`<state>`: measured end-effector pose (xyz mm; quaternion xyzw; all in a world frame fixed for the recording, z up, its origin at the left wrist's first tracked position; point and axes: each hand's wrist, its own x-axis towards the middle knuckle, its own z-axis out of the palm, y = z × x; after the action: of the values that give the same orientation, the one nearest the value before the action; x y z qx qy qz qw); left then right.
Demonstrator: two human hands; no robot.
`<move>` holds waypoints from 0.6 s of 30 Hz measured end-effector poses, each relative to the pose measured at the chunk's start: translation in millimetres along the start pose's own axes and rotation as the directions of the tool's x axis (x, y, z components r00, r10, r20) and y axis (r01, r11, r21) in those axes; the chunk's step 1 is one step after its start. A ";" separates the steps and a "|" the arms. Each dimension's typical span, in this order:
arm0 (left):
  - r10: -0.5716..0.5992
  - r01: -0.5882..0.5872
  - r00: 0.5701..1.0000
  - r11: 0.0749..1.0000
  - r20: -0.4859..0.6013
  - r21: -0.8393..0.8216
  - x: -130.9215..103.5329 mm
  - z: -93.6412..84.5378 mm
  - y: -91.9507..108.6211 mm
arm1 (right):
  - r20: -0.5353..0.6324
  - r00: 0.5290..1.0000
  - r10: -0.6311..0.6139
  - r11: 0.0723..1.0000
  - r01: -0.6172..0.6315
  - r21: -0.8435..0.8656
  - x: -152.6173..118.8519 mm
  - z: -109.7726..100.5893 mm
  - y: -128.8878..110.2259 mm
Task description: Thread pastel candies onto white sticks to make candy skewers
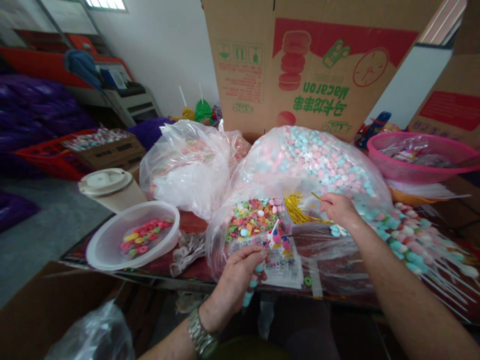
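My left hand [245, 267], with a metal watch at the wrist, is closed round a wrapped candy skewer [249, 294]; its blue sweets hang below the fingers and a white stick sticks up above. Between the fingertips of my right hand [337, 207] is a thin gold twist tie [316, 196]. A pile of gold ties [296, 209] lies just left of that hand. Printed wrappers [287, 267] lie flat beyond my left hand, beside loose ring-shaped sweets [249, 220].
A big clear bag of pink and blue sweets [322, 155] fills the middle. Finished-looking skewers [423, 240] lie right, below a pink basket [420, 172]. Left are a white bowl [97, 250] and a lidded bin [108, 187]. A cardboard box [258, 65] stands behind.
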<state>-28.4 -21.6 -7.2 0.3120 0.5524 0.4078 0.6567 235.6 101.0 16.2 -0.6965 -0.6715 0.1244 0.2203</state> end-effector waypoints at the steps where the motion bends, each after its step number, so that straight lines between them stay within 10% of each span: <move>1: 0.006 -0.006 1.000 1.000 0.001 0.005 0.5 1.1 0.8 | -0.013 1.000 0.003 1.000 -0.003 0.020 -6.5 -7.1 -5.1; 5: 0.022 -0.022 0.999 1.000 0.033 -0.001 2.7 9.0 2.6 | 0.062 0.994 -0.091 0.969 0.074 0.235 -59.4 -12.6 -44.9; 9: 0.088 -0.090 0.992 0.996 0.086 0.016 1.0 13.2 3.9 | 0.210 0.922 -0.326 0.733 0.105 0.672 -119.9 29.4 -85.1; 18: 0.109 -0.124 0.967 0.991 0.228 0.052 -8.2 2.5 -4.2 | 0.017 0.965 -0.262 0.792 0.205 0.574 -143.9 66.7 -97.3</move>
<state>-25.7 -30.7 -6.5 0.4094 0.4682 0.3895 0.6793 108.9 -32.0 -13.5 -0.5040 -0.6946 0.3235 0.3987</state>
